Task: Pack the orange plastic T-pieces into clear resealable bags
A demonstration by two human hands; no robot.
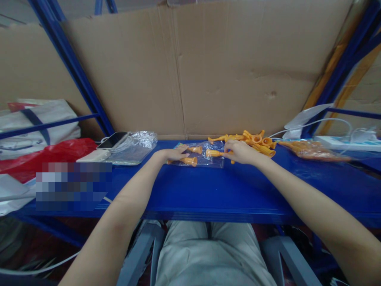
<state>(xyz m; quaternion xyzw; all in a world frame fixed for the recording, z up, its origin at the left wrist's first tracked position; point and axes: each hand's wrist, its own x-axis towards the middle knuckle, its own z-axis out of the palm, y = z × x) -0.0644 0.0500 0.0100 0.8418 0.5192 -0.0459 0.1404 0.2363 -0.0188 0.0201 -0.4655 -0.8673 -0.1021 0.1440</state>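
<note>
My left hand (175, 153) lies over the left end of a clear plastic bag (212, 161), fingers stretched out. Two orange plastic horn-shaped pieces with flared ends lie under and beside its fingers: one farther back (195, 149), one nearer me (190, 161). They appear to be inside the bag, though the film is hard to make out. My right hand (238, 151) is closed round the narrow end of another orange horn-shaped piece (214, 153), whose wide end points left over the bag. Behind and right of that hand sits a pile of similar orange pieces (256, 139).
The blue shelf table (208, 190) backs onto a cardboard wall (223, 79). To the left are a phone (113, 140), clear bags (138, 149) and a red bag (59, 155). A filled bag of orange pieces (315, 150) and a white power strip (348, 143) lie right.
</note>
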